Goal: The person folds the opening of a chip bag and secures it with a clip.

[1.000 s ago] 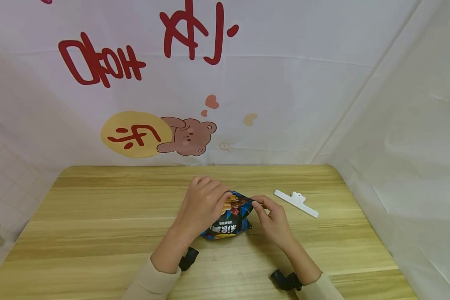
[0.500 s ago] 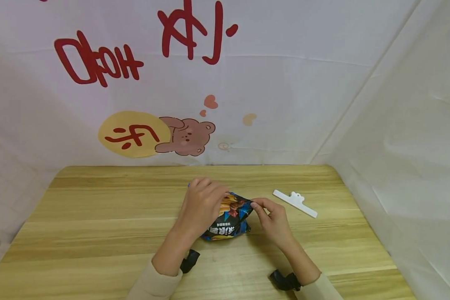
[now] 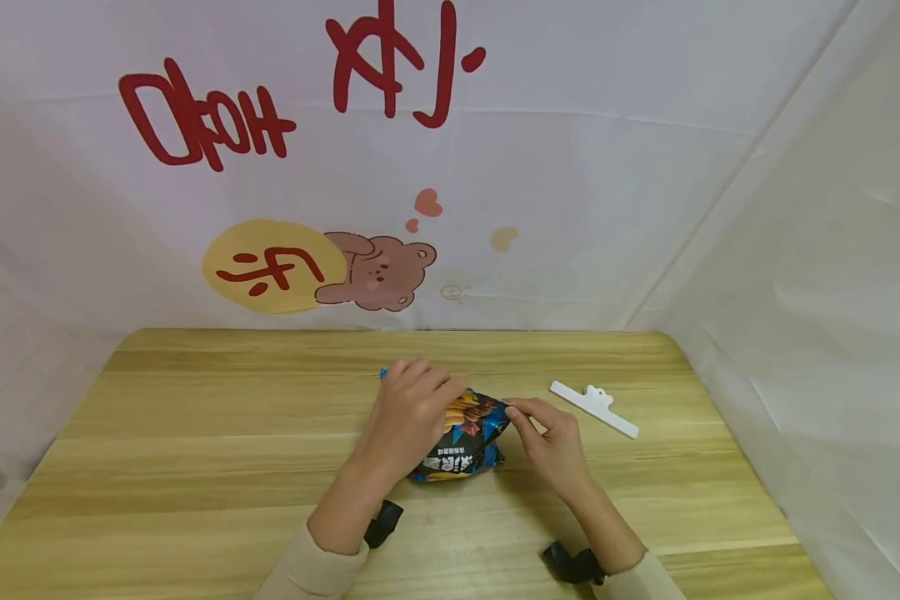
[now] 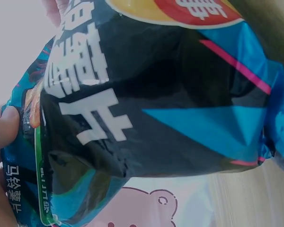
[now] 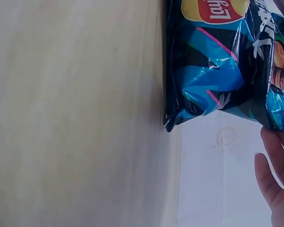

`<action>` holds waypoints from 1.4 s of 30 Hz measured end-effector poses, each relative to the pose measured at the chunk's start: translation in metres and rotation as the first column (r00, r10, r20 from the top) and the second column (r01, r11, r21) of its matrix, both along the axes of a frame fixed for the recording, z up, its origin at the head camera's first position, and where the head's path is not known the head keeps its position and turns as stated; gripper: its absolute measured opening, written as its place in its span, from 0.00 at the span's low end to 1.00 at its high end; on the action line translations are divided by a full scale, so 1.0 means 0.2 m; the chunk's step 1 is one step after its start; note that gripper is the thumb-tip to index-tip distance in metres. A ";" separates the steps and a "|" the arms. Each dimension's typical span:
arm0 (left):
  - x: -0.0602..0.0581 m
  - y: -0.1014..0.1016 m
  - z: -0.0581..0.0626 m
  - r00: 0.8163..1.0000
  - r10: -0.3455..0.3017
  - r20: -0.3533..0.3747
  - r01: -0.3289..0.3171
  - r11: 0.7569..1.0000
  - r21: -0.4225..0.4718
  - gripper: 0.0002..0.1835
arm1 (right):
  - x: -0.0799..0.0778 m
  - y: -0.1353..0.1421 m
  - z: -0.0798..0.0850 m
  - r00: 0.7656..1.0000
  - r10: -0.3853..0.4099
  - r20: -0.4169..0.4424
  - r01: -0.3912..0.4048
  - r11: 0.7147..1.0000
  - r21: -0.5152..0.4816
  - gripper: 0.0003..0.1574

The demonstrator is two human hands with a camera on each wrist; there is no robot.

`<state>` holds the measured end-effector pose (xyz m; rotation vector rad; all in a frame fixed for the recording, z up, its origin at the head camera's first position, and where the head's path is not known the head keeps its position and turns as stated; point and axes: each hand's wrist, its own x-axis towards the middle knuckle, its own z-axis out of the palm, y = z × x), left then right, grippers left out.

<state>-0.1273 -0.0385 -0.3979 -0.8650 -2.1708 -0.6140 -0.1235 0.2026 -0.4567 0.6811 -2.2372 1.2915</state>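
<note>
A black and blue bag of potato chips (image 3: pixel 465 433) stands on the wooden table between my hands, its top part folded over. My left hand (image 3: pixel 412 408) grips the folded top on the left side and covers much of the bag in the head view. In the left wrist view, the left thumb (image 4: pixel 8 126) presses on the fold. At the upper right corner, my right hand (image 3: pixel 553 437) pinches the bag's edge between thumb and fingers. The right wrist view has the right hand's fingers (image 5: pixel 274 153) just below that corner.
To the right of the bag lies a white bar-shaped clip (image 3: pixel 594 407) on the table (image 3: pixel 217 450). A white cloth backdrop (image 3: pixel 570 183) with red writing and a printed bear hangs behind the table. More white cloth borders the right side.
The bag's blue far-left corner, hidden at first, now shows behind the left hand. Both hands keep their hold on the bag and barely move; the clip stays in place.
</note>
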 end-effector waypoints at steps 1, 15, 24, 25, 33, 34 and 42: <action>0.00 0.00 0.00 1.000 -0.002 0.002 0.002 1.000 -0.004 0.16 | 0.00 0.00 0.00 1.000 0.004 0.004 -0.004 1.000 -0.007 0.14; 0.00 0.00 0.00 1.000 -0.013 0.001 0.013 0.999 -0.030 0.17 | 0.02 0.01 0.03 0.990 0.023 0.137 -0.019 0.999 -0.028 0.14; 0.01 0.01 -0.01 0.999 -0.044 0.021 0.043 0.999 0.020 0.07 | 0.00 0.01 0.01 0.995 0.021 0.098 -0.023 1.000 0.010 0.17; 0.01 0.01 0.00 0.999 -0.046 0.027 0.045 0.999 0.027 0.05 | 0.00 0.01 0.01 0.995 0.023 0.093 -0.024 1.000 0.010 0.17; 0.01 0.01 -0.01 0.999 -0.036 -0.004 0.036 0.999 0.024 0.02 | 0.01 0.00 0.01 0.997 0.021 0.074 -0.022 1.000 0.008 0.16; 0.01 0.01 -0.01 0.999 -0.033 -0.008 0.034 0.999 0.020 0.03 | 0.01 0.00 0.01 0.997 0.016 0.078 -0.017 1.000 0.010 0.15; 0.01 -0.02 -0.01 1.000 0.025 -0.008 -0.025 0.999 -0.033 0.06 | 0.01 -0.01 0.00 0.996 0.011 0.091 -0.012 1.000 0.009 0.12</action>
